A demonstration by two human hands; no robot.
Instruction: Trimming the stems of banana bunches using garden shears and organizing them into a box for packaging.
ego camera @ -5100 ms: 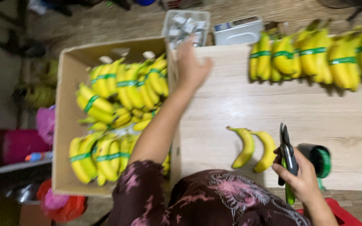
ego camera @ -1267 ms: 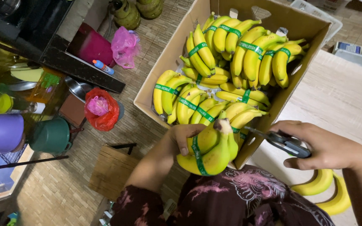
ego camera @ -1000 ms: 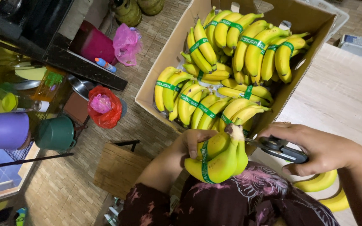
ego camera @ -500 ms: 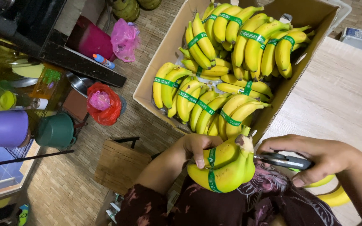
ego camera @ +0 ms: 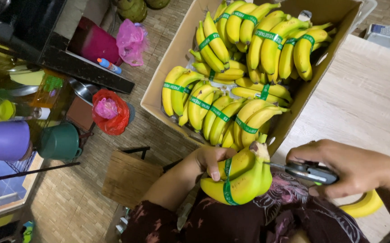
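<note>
My left hand (ego camera: 210, 160) grips a bunch of yellow bananas (ego camera: 241, 177) with a green band around it, held low over my lap just outside the box's near corner. My right hand (ego camera: 348, 166) holds a pair of black-handled scissors (ego camera: 310, 171), whose blades point left and reach the stem end of the bunch. A large cardboard box (ego camera: 168, 58) above holds several more banded banana bunches (ego camera: 235, 81).
A light wooden table (ego camera: 366, 99) lies to the right, with loose bananas (ego camera: 364, 204) partly hidden under my right wrist. On the floor at left are a red bag (ego camera: 109, 112), a green pot (ego camera: 60, 141), a purple container (ego camera: 3, 140) and a small wooden stool (ego camera: 129, 177).
I have lifted the banded bunch out of the box and drawn it down toward my lap. My right hand has brought the scissors in to the bunch's stem.
</note>
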